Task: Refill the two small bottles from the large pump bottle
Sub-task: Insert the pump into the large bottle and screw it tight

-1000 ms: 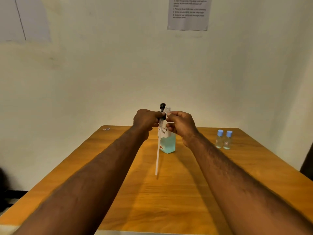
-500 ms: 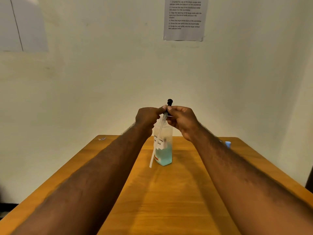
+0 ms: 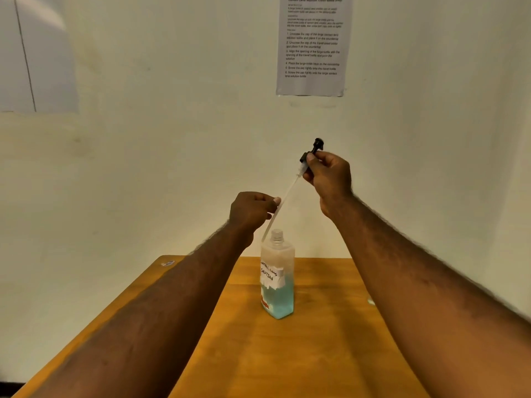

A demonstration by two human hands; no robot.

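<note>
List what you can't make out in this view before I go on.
- Small bottles: none in sight in the head view; the right forearm covers much of the table.
- Tube tip: blurred pale against the large bottle; in or out of the neck is unclear.
- Wall sheet: top cut by the frame edge, print too small.

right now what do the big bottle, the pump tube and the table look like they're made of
Large bottle: probably clear, slightly frosted plastic; the blue liquid shows through. Pump tube: thin, whitish, translucent, likely plastic. Pump head: matte black, likely plastic. Table: wood or veneer, orange-brown with a soft sheen.
</note>
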